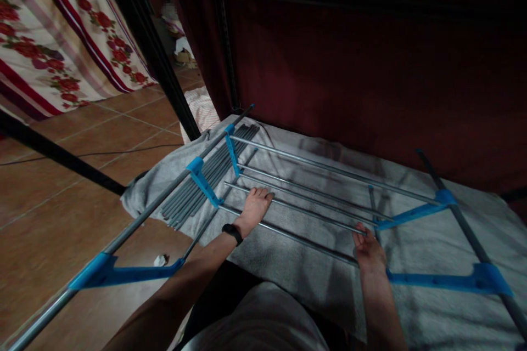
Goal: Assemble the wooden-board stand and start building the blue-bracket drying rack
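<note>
A thin grey metal tube [313, 214] lies across between my two hands. My left hand [256, 207], with a black band on the wrist, is closed over it left of its middle; the tube's left end sticks out beyond the fingers. At the right end of the tube, my right hand [369, 249] grips it with fingertips and thumb. Around them stands a rack frame of metal tubes, with long side poles [156, 205] and blue plastic brackets [206, 182]. Several crossbars [304, 240] run between the left and right brackets.
Several loose grey tubes [197, 186] lie in a bundle at the left on a grey blanket [321, 279]. Black metal posts [154, 44] rise at the left, and a dark red curtain [349, 88] hangs behind. A crumpled white scrap [161, 260] lies on the tiled floor [102, 164].
</note>
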{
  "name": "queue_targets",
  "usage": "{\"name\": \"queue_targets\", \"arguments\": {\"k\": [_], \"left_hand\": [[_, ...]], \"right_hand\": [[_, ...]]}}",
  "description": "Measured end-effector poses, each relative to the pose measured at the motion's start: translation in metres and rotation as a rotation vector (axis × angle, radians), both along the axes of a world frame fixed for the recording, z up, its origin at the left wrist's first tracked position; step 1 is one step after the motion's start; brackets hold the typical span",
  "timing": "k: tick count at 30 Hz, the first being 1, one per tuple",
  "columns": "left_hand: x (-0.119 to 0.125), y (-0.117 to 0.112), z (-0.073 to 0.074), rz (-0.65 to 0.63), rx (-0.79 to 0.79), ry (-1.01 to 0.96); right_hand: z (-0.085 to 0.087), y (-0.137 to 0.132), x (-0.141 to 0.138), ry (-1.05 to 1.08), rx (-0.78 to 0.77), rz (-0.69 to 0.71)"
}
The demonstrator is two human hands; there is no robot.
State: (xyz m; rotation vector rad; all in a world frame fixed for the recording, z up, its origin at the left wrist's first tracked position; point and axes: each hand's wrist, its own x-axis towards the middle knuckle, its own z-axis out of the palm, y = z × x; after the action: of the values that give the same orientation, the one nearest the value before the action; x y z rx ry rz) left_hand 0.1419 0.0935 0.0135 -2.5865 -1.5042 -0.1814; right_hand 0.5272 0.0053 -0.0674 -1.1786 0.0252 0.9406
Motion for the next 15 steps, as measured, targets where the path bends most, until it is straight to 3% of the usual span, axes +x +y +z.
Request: {"name": "queue_targets", "arguments": {"k": [15], "left_hand": [[-0.0015,-0.0001,0.0002,-0.035,0.032,0.0]], "right_hand": [[0.0081,0.0001,-0.0034,0.009,-0.008,-0.007]]}}
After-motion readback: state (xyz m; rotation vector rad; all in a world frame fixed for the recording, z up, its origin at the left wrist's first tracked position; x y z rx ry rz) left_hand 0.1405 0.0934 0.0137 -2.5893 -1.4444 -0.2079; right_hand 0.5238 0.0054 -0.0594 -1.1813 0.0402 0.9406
